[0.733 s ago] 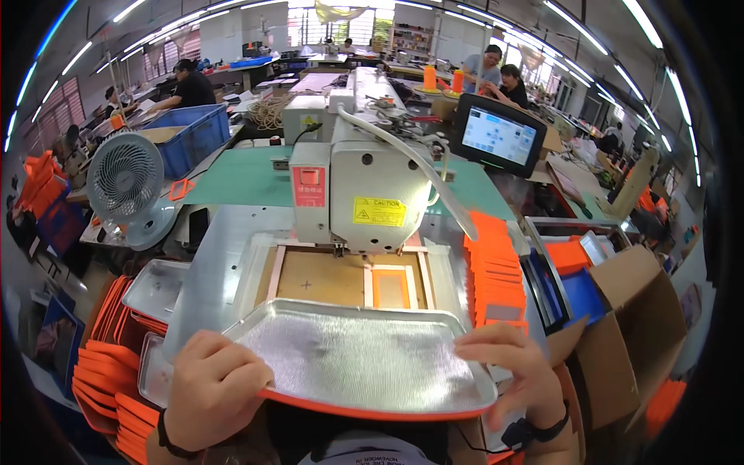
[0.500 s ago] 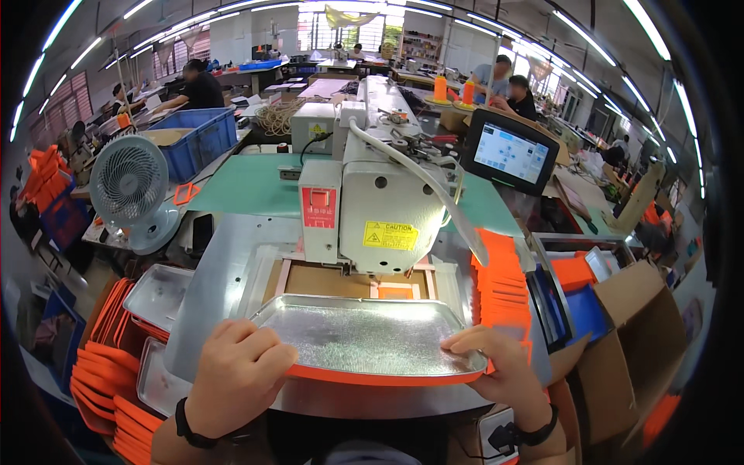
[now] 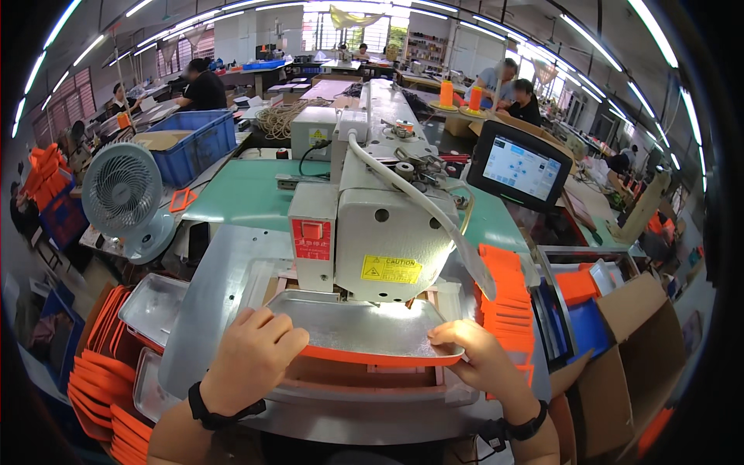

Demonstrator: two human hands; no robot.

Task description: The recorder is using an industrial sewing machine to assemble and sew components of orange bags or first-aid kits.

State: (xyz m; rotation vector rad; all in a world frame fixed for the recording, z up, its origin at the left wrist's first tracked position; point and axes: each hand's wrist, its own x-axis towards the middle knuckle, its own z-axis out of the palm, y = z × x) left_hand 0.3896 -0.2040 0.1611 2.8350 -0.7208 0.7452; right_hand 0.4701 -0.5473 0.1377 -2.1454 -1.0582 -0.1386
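Both of my hands hold a shallow rectangular panel (image 3: 364, 329), silvery and tray-like with an orange edge, tilted under the head of a large sewing machine (image 3: 391, 240). My left hand (image 3: 260, 358) grips its left end, fingers curled over the rim. At the right end, my right hand (image 3: 477, 353) pinches the corner with the thumb on top. Below the panel's front edge shows a brown flat frame (image 3: 360, 375) on the metal machine table (image 3: 209, 310). The panel hides the rest of that frame and the needle area.
A row of orange pieces (image 3: 508, 298) lies right of the machine, beside an open cardboard box (image 3: 628, 380). Silvery trays (image 3: 155, 310) and stacked orange pieces (image 3: 97, 380) are at the left. A fan (image 3: 124, 194) and a touch screen (image 3: 518, 167) flank the machine. Several people work behind.
Both hands have carried the panel away from me, further under the machine head. The front of the brown frame now shows below it. The view has shifted slightly.
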